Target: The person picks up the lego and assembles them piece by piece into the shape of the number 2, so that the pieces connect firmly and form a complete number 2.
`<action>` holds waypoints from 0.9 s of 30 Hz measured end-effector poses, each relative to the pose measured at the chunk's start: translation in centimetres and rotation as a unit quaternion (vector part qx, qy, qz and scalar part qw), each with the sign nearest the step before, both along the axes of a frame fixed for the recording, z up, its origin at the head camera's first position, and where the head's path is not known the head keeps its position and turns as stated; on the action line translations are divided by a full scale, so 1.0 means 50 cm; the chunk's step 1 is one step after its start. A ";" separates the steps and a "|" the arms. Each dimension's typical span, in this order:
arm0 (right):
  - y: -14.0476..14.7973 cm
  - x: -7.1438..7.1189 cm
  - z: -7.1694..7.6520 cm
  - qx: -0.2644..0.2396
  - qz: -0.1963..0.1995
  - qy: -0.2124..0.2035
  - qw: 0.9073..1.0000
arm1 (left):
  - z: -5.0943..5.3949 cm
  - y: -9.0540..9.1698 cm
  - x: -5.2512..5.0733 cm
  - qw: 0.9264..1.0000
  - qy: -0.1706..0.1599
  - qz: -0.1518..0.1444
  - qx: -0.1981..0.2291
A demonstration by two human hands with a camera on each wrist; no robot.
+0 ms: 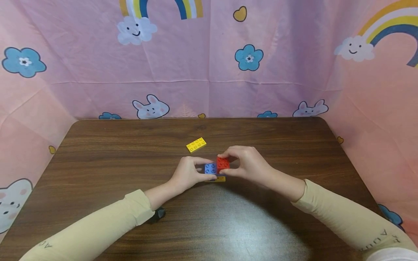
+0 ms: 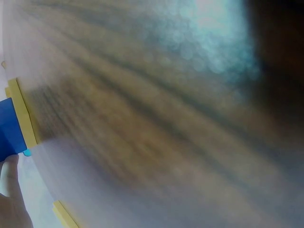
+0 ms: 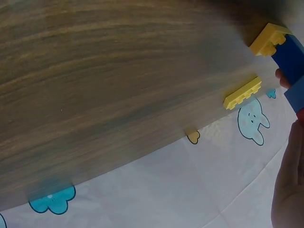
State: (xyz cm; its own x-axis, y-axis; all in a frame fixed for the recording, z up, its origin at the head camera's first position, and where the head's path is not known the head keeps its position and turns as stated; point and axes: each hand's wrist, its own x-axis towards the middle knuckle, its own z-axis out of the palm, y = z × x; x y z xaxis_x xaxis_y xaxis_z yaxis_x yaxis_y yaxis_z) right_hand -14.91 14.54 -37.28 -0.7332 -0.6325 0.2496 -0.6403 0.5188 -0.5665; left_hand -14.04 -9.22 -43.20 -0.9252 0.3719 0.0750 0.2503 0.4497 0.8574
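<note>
My left hand (image 1: 189, 173) pinches a blue brick (image 1: 210, 168), its thumb in front and fingers behind. That brick stands on a yellow brick (image 1: 221, 179), also visible under the blue brick (image 2: 11, 128) in the left wrist view. Close on the right, my right hand (image 1: 249, 165) pinches a red brick (image 1: 223, 163) between thumb and fingers. The right wrist view shows a lighter blue piece (image 3: 296, 95) between the red brick (image 3: 300, 114) and the darker blue brick (image 3: 289, 58); whether these touch I cannot tell. Part of the lower yellow brick is hidden by my left thumb.
Another yellow brick (image 1: 196, 145) with several studs lies behind the hands on the brown wooden table (image 1: 114, 156). A small black object (image 1: 158, 214) shows beside my left sleeve. Patterned pink cloth (image 1: 183, 61) stands around the table's back and sides.
</note>
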 end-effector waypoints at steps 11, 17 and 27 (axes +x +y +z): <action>-0.001 0.003 -0.005 -0.011 -0.009 0.020 1.000 | 0.000 0.001 0.000 1.000 0.000 0.001 0.005; -0.002 0.003 -0.004 -0.014 -0.007 0.013 1.000 | 0.000 -0.001 0.000 1.000 0.003 0.000 0.002; -0.002 0.002 -0.005 -0.005 -0.015 0.007 1.000 | 0.003 -0.002 0.002 1.000 0.002 0.003 -0.004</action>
State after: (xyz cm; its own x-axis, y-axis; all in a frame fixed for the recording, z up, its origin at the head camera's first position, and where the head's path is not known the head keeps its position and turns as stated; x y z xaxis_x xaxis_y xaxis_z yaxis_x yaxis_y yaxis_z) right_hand -14.80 14.42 -37.51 -0.7483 -0.6077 0.2662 -0.6325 0.5326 -0.5624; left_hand -13.95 -9.30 -43.03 -0.9274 0.3662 0.0757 0.2506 0.4582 0.8528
